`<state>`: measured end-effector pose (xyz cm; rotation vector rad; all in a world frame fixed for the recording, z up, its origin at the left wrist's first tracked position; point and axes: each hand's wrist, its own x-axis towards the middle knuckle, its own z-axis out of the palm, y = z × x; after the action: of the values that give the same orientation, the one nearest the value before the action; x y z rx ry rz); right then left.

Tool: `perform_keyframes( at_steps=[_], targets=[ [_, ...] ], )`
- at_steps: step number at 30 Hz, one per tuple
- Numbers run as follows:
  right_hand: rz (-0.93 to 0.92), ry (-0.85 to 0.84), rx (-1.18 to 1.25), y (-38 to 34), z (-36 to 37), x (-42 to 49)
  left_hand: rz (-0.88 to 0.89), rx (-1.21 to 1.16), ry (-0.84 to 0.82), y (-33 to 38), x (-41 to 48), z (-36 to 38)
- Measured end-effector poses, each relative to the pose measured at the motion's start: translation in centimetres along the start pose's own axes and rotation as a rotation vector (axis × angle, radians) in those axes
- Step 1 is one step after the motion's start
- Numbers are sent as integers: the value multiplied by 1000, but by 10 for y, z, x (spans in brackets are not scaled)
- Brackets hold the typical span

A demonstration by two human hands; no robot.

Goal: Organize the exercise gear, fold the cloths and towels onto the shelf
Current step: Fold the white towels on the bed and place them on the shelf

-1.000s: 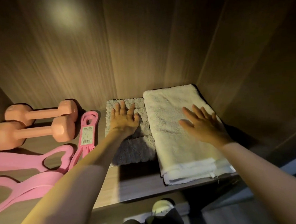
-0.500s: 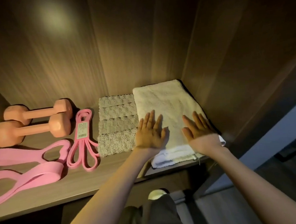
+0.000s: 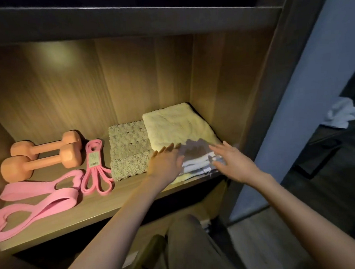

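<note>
Both hands are loose, fingers straight and spread, gripping nothing. The left hand (image 3: pixel 165 162) hovers over the near left corner of the cream towel (image 3: pixel 176 124), and the right hand (image 3: pixel 234 164) hangs over its near right corner, with their shadow on the pile between them. Blur hides whether either one touches it. The towel lies folded on the shelf (image 3: pixel 94 210), its long axis running away from the hands toward the back wall, layered white edges facing the person. Just left of the left hand lies a smaller beige cloth (image 3: pixel 128 149), folded, pointing the same way, side against the towel. Further left are a looped pink band (image 3: pixel 95 166), two flat pink bands (image 3: pixel 58 198) and two orange dumbbells (image 3: pixel 39 161)
</note>
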<state>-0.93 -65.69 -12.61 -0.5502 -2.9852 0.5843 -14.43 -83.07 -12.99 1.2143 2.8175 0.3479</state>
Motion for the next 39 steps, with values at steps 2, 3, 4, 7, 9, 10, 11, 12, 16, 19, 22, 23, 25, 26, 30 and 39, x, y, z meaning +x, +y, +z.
perform_keyframes(
  at_steps=[2,3,4,7,9,10,11,12,16,19,22,23,25,26,30,39],
  targets=[
    [-48,133,-21,-2,-6,-27,76,7,89,13,-13,-7],
    [-60,190,-44,-3,-8,-40,108,5,121,19,-19,-10],
    [-66,239,-65,-5,-10,-53,134,-2,151,26,-25,-13],
    [-59,324,-131,-7,-19,-85,208,-1,239,49,-42,-19],
    [-41,353,-187,-4,-24,-101,255,9,272,64,-51,-22],
    [-19,361,-214,1,-27,-110,279,7,276,75,-55,-21],
    [0,372,-241,3,-29,-117,297,1,284,82,-60,-21],
    [26,386,-265,6,-31,-123,317,-11,288,90,-63,-20],
    [161,421,-284,36,-30,-144,405,-58,270,126,-66,0],
    [256,401,-279,66,-29,-145,487,-45,235,155,-47,18],
    [331,383,-265,97,-39,-135,585,-24,143,189,-13,34],
    [361,376,-258,107,-46,-131,615,-14,103,200,-1,37],
    [423,361,-243,124,-65,-123,666,10,34,223,23,36],
    [456,355,-236,130,-76,-119,693,13,5,234,33,31],
    [556,385,-239,138,-140,-116,830,2,-55,284,65,-13],
    [726,404,-251,169,-330,-144,896,-133,-6,430,134,-150]
  ],
)
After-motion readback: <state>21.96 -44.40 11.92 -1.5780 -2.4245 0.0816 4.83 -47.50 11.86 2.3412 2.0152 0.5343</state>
